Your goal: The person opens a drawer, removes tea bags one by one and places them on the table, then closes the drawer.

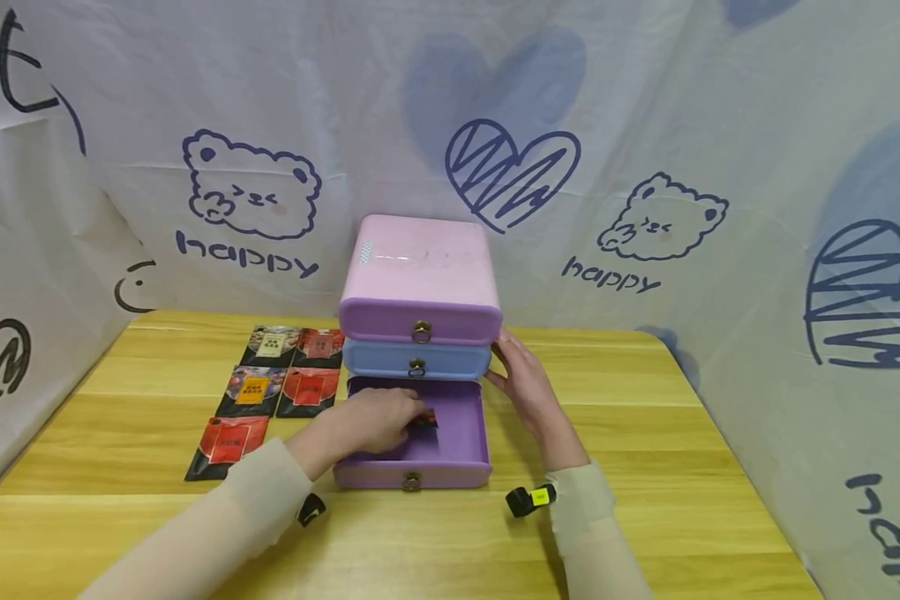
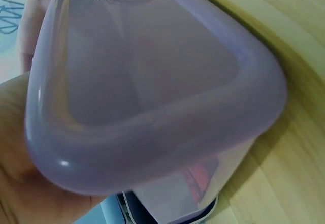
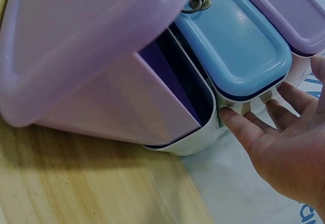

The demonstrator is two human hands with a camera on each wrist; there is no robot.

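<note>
A small three-tier drawer cabinet [image 1: 423, 262] has a pink top, a purple upper drawer [image 1: 375, 320] and a blue middle drawer [image 1: 375, 360], both closed. Its purple bottom drawer [image 1: 461, 437] is pulled out. My left hand [image 1: 378, 419] reaches down into that drawer, fingers curled at a small red and black packet [image 1: 424, 418] that the hand mostly covers. In the left wrist view the drawer front hides the fingers. My right hand [image 3: 289, 142] rests its fingertips against the cabinet's side, beside the blue drawer, fingers extended.
Left of the cabinet, several flat red and black packets [image 1: 307, 392] lie in rows on the wooden table [image 1: 615, 517]. A white cloth [image 1: 390, 100] with blue drawings hangs close behind the cabinet. Black wrist devices [image 1: 521, 502] sit at both sleeves.
</note>
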